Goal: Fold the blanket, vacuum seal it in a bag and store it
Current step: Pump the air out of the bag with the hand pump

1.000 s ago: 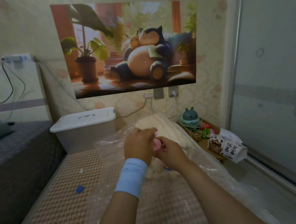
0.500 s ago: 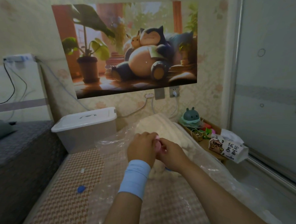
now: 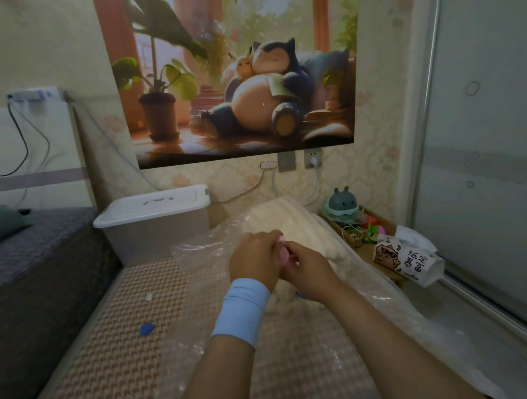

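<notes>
A cream folded blanket (image 3: 288, 219) lies inside a clear plastic vacuum bag (image 3: 211, 245) on the patterned bed mat (image 3: 134, 308). My left hand (image 3: 254, 257), with a blue wristband, and my right hand (image 3: 308, 273) meet above the bag. Both pinch a small pink round piece (image 3: 283, 255) between their fingers; most of it is hidden by them. The bag's near end spreads flat toward me under my forearms.
A white lidded storage box (image 3: 154, 221) stands at the head of the bed, left of the blanket. A small blue piece (image 3: 147, 329) and a white bit (image 3: 149, 297) lie on the mat. At the right sit a tissue pack (image 3: 411, 262), a teal toy (image 3: 343, 203) and a sliding door (image 3: 487, 150).
Both hands stay joined on the pink piece, with only slight finger shifts. The view has drifted a little.
</notes>
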Action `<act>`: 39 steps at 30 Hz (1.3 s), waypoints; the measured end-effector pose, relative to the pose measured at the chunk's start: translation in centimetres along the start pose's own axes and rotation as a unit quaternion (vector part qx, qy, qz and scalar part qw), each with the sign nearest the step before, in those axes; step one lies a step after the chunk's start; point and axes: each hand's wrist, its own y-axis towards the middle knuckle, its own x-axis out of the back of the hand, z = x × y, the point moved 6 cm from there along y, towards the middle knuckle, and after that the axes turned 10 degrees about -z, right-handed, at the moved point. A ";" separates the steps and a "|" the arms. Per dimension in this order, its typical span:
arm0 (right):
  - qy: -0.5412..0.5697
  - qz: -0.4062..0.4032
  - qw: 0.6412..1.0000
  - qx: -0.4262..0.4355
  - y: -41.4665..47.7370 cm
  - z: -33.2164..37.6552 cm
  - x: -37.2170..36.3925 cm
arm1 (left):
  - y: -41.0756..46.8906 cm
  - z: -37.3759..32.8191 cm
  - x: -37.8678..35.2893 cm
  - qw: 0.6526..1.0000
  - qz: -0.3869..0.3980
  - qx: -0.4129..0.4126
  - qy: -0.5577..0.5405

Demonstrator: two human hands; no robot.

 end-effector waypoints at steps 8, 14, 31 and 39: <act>0.002 0.004 1.000 -0.010 0.4 -0.7 0.1 | 0.9 -1.2 9.7 0.916 -0.393 -0.067 -0.030; -0.023 0.001 1.000 0.005 0.1 0.3 -0.8 | -0.1 1.4 -0.1 0.998 0.007 0.062 -0.007; -0.010 0.010 1.000 0.001 0.0 0.0 -0.3 | -0.6 0.4 -0.8 0.996 0.055 0.061 0.036; 0.015 0.003 1.000 -0.021 0.3 -0.8 0.8 | 0.6 -3.6 10.2 0.919 -0.387 -0.070 0.019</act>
